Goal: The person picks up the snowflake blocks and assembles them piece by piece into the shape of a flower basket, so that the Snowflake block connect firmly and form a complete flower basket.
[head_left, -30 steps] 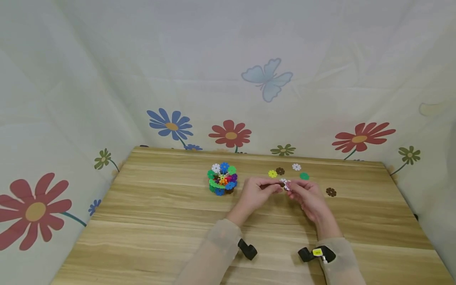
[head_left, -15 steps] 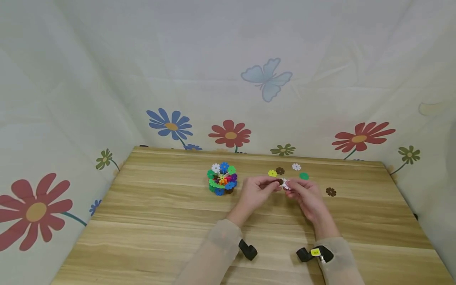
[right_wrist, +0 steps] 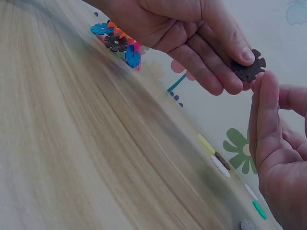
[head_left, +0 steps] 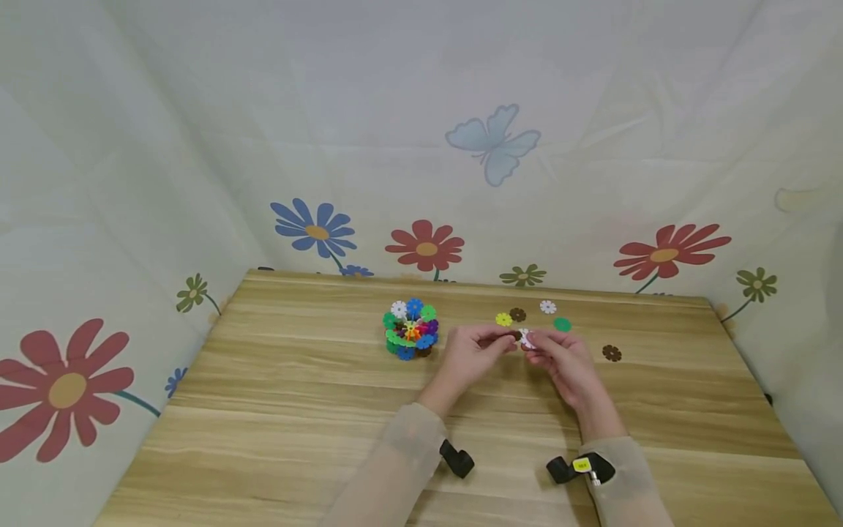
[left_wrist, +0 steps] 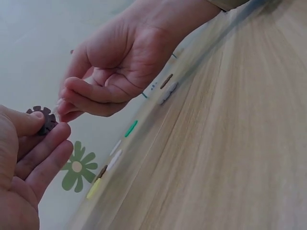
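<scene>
My left hand (head_left: 470, 362) pinches a dark brown notched snowflake disc (right_wrist: 250, 68) between thumb and fingers, held up above the table. Facing it, my right hand (head_left: 563, 362) has its fingertips and thumb together right at that disc's edge. A white snowflake disc (head_left: 525, 336) shows at the right thumb tip in the head view; the right fingers hide most of what they pinch. To the left stands a round multicoloured build of joined snowflake discs (head_left: 411, 333), with blue, green, white, orange and purple pieces.
Loose discs lie beyond the hands: yellow (head_left: 503, 319), brown (head_left: 517, 315), white (head_left: 548, 307) and green (head_left: 562, 324). Another brown disc (head_left: 612, 353) lies right of the right hand. A flower-printed curtain (head_left: 566, 197) rises behind the wooden table (head_left: 296, 410).
The hands stay almost in place, fingertips together. The brown disc turns slightly in the left fingers, and the right wrist shifts a little to the left.
</scene>
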### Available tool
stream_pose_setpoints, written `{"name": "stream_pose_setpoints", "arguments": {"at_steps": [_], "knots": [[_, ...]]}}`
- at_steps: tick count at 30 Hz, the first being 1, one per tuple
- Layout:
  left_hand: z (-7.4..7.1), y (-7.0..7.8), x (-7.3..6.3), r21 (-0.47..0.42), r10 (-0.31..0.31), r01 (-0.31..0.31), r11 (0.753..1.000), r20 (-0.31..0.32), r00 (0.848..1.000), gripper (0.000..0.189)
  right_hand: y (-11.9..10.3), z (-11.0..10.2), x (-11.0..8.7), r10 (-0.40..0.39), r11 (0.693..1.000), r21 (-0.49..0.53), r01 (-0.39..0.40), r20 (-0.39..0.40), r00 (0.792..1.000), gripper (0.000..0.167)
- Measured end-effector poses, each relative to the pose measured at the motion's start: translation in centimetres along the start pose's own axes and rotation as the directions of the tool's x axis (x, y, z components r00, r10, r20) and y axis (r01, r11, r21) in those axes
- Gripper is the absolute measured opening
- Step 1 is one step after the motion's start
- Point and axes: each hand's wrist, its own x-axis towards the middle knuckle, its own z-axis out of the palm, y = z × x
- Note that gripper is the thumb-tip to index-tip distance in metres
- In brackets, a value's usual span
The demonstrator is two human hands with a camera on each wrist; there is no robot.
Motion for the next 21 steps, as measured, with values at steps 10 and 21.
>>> {"name": "stream_pose_setpoints", "arguments": {"at_steps": [10, 21], "knots": [[0.23, -0.01, -0.10, 0.075, 0.029, -0.028, 0.997, -0.007, 1.000, 0.013, 0.10, 0.20, 0.00, 0.024, 0.999, 0.040, -0.026, 0.032, 0.999, 0.024], [0.61, 0.07, -0.10, 0.147, 0.052, -0.055, 0.988, 0.029, 0.998, 0.012, 0.00, -0.58, -0.16, 0.061, 0.997, 0.032, -0.064, 0.086, 0.994, 0.027]]}}
